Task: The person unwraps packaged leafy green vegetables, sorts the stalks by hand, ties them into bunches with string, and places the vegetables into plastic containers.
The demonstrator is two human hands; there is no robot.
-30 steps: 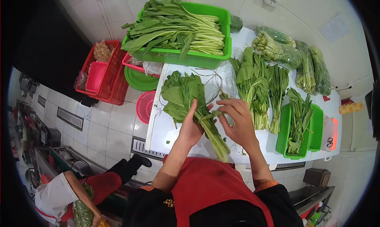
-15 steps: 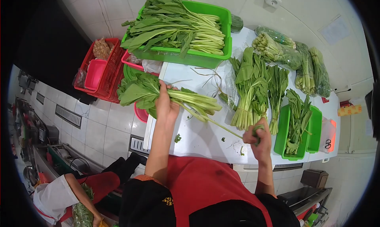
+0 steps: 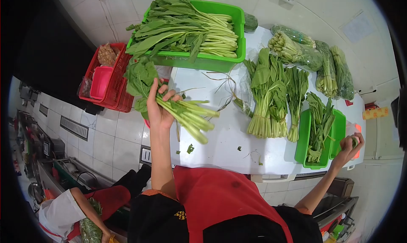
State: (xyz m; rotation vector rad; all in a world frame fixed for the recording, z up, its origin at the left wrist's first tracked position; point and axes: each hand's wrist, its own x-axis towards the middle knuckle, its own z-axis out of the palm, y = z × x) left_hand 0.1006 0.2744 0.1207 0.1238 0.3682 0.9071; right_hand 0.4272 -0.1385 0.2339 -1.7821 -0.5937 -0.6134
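Note:
Above the left part of the white table, my left hand (image 3: 160,105) is wrapped round a bunch of leafy greens (image 3: 190,118). Its leaves point to the upper left, and its pale stalks slant down to the right. Far to the right, my right hand (image 3: 349,147) is closed with a bit of green leaf (image 3: 355,141) showing between the fingers. That hand is just past a green basket (image 3: 302,144) with loose greens (image 3: 319,128) in it. Tied bundles of greens (image 3: 267,99) lie on the table between my hands.
A large green bin (image 3: 203,61) heaped with greens stands at the back left. Plastic-wrapped bundles (image 3: 292,52) lie at the back right. Leaf scraps (image 3: 190,148) dot the white table (image 3: 220,154). Red crates (image 3: 123,94) stand at left; another person (image 3: 80,209) is at lower left.
My right hand has moved from the table's front middle to the far right, away from the bunch. My left hand has shifted left, and the bunch's stalks now tilt more steeply downward.

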